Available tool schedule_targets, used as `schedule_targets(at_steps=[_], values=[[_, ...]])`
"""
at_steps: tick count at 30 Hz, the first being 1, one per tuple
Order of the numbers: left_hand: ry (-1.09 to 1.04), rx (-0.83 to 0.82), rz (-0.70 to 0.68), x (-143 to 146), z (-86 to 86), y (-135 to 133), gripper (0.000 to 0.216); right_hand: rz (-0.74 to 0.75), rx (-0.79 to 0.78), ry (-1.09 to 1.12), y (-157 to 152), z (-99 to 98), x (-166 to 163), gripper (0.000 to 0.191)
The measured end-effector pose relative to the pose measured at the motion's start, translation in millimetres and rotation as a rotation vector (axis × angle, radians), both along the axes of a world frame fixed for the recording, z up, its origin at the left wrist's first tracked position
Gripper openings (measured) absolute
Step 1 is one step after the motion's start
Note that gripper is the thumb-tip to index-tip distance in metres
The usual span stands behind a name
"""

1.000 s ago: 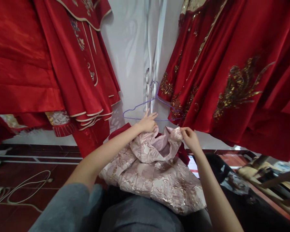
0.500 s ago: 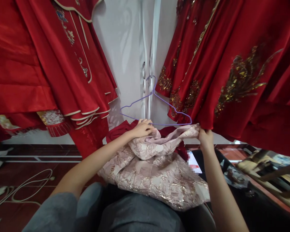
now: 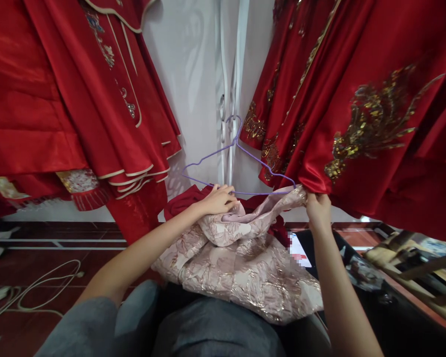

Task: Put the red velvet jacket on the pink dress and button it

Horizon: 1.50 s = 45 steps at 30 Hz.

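A pink-and-gold brocade garment [image 3: 245,267] lies across my lap, its upper edge gathered up in front of me. Behind that edge stands a thin purple clothes hanger [image 3: 258,157], hook upward. My left hand [image 3: 220,199] is closed over the hanger's lower bar, and its palm rests by the garment's upper edge. At the other end my right hand [image 3: 318,210] pinches the garment's edge, next to the hanger's right corner. That corner now meets the fabric. Dark red cloth [image 3: 186,202] lies behind the garment, partly hidden.
Red embroidered garments hang at left [image 3: 96,99] and right [image 3: 357,114], the right one hanging down close to my right hand. A phone-like screen [image 3: 300,250] lies on a black surface at right. A white cable [image 3: 40,287] coils on the floor at left.
My right hand has shifted slightly, bringing the garment's edge up against the hanger's right corner. The red hem beside it has been pushed and folded. My left hand has hardly moved.
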<state>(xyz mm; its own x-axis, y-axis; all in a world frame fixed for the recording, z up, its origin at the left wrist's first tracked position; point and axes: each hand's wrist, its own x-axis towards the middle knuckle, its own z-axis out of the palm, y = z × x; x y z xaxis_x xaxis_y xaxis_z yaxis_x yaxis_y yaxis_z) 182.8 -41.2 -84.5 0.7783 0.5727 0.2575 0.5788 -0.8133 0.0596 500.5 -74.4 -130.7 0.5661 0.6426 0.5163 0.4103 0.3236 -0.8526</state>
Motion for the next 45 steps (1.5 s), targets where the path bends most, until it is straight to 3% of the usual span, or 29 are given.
schedule_targets(at_steps=[3,9,11,15,20,21,24,27,29,33,37,41,45], values=[[0.019,-0.008,-0.014,-2,3.8,0,0.035,0.011,0.050,-0.014,1,21.0,-13,0.034],[-0.008,-0.039,-0.016,7,-0.1,1,0.033,0.103,0.061,-0.444,26,74.5,-53,0.029],[-0.041,-0.053,-0.012,16,-6.0,0,0.031,0.105,0.047,-0.489,35,76.8,-63,0.028],[-0.130,-0.083,-0.029,26,-9.7,2,0.030,0.002,-0.030,-0.636,45,63.6,-68,0.027],[-0.476,-0.173,-0.126,-10,14.4,30,0.033,0.023,-0.010,-0.669,52,60.6,-52,0.025],[-0.537,-0.158,-0.063,-25,18.9,38,0.034,0.033,-0.004,-0.679,53,62.3,-48,0.025],[-0.668,-0.020,0.296,-83,20.8,56,0.034,0.071,0.018,-0.720,55,66.8,-39,0.026],[-0.619,0.113,0.629,-136,5.2,62,0.029,0.125,0.029,-0.726,56,67.7,-37,0.030],[-0.650,0.079,0.739,-160,-8.8,64,0.026,0.157,0.029,-0.702,56,67.1,-39,0.033],[-0.881,-0.032,0.676,-172,-27.7,69,0.025,0.180,0.030,-0.660,55,67.2,-42,0.036],[-0.990,-0.029,0.586,-164,-29.1,73,0.033,0.165,0.041,-0.685,53,70.0,-40,0.036],[-1.118,-0.054,0.477,-150,-12.6,71,0.040,0.175,0.030,-0.670,51,71.2,-40,0.037],[-1.044,-0.021,0.341,-115,22.6,64,0.036,0.224,0.006,-0.624,49,69.2,-43,0.038]])
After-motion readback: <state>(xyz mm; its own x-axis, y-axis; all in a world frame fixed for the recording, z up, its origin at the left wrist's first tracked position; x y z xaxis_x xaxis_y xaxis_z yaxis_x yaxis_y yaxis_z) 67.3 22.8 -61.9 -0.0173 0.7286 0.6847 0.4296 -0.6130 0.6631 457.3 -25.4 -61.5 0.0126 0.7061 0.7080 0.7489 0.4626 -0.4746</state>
